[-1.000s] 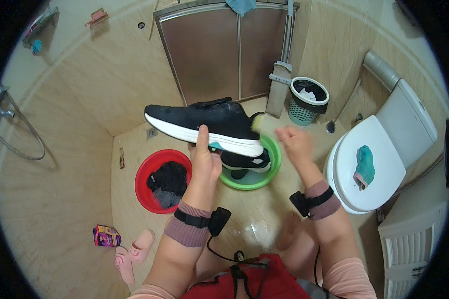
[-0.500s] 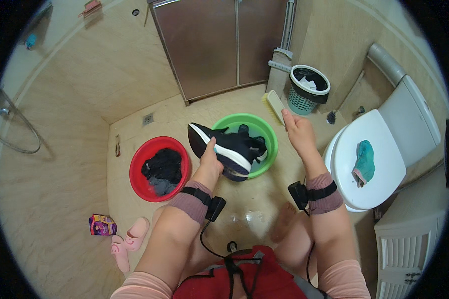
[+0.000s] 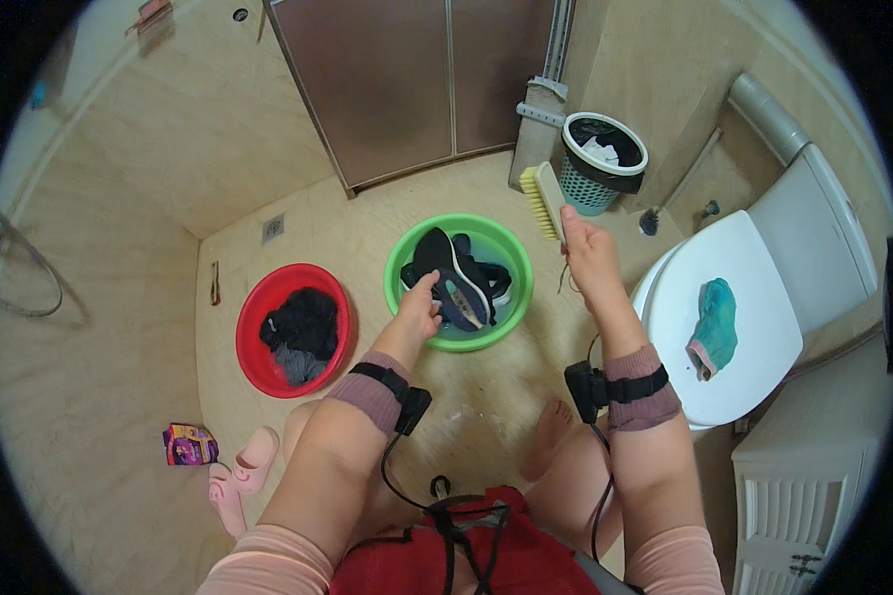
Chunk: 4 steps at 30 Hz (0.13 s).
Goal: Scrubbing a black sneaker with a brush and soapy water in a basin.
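My left hand (image 3: 416, 312) is closed on the edge of a dark sneaker (image 3: 463, 297) with a white midsole, its dark outsole partly turned up. The sneaker is over the green basin (image 3: 402, 335), where more dark footwear sits in water beneath it. Off to the right and raised, my right hand (image 3: 591, 260) grips a pale scrub brush (image 3: 556, 201) by one end. The yellow bristles point left, away from the sneaker. My fingertips behind the sneaker are partly hidden.
A red basin (image 3: 245, 349) with dark cloth in water stands left. Right is a toilet (image 3: 754, 258) with a teal cloth glove (image 3: 716, 322) on its lid. A waste bin (image 3: 587, 193) and toilet brush (image 3: 650, 220) stand behind. Pink slippers (image 3: 255, 461) and a purple packet (image 3: 191, 444) lie left.
My left hand has lowered the sneaker into the green basin and turned it, so its outsole now shows more. The right hand still holds the brush, its bristles now more in view.
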### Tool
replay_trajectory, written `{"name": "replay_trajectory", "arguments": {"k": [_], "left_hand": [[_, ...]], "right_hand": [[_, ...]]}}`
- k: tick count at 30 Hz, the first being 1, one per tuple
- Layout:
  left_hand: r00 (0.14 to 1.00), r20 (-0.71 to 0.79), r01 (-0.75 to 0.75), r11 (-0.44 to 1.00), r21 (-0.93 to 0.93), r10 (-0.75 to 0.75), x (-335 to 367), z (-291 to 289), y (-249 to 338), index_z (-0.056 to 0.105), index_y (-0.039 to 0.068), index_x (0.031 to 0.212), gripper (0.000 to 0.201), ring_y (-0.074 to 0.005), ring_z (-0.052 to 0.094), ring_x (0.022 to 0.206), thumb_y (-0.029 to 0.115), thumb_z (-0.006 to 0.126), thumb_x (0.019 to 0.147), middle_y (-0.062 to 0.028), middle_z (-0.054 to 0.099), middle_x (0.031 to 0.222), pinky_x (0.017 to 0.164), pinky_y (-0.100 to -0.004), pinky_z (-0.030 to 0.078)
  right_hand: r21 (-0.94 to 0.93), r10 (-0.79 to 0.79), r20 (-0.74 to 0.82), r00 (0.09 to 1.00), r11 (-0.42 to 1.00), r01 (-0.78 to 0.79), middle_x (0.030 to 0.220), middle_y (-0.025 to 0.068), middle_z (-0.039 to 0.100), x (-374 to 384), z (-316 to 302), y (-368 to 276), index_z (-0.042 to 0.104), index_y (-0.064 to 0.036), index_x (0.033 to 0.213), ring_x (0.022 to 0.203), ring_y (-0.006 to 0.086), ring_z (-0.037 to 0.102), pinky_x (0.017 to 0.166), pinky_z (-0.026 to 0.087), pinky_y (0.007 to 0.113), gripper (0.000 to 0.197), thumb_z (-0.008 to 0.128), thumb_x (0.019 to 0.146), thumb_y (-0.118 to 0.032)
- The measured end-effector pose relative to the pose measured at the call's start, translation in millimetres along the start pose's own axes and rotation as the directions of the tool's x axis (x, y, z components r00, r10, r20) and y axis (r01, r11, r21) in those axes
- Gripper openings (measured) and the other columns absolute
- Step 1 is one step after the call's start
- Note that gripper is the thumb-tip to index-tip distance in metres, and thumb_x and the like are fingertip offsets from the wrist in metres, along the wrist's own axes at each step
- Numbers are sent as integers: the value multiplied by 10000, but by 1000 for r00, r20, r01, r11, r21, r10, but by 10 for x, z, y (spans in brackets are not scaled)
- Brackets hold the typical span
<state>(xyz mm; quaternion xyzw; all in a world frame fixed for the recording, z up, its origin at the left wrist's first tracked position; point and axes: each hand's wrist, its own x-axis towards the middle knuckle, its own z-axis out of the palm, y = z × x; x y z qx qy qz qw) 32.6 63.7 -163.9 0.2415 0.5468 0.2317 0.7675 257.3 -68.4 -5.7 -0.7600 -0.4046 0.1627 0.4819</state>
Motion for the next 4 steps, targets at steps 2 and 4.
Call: {"name": "replay_trajectory", "arguments": {"k": [2, 4], "left_hand": [[999, -10, 53, 998, -33, -53, -119, 161, -52, 275, 169, 1473, 830, -303, 260, 1362, 464, 681, 811, -139, 228, 1528, 1054, -457, 259], [999, 17, 47, 999, -8, -47, -147, 146, -59, 250, 180, 1485, 847, -292, 262, 1363, 473, 676, 814, -142, 109, 1575, 1097, -463, 220]], "right_hand": [[17, -14, -10, 1000, 1000, 14, 567, 126, 586, 55, -15, 98, 637, -34, 634, 557, 257, 581, 579, 445, 377, 658, 468, 912, -605], [20, 14, 5, 1000, 1000, -14, 561, 120, 591, 57, 7, 67, 638, -35, 627, 550, 246, 581, 577, 443, 372, 665, 467, 912, -611]]}}
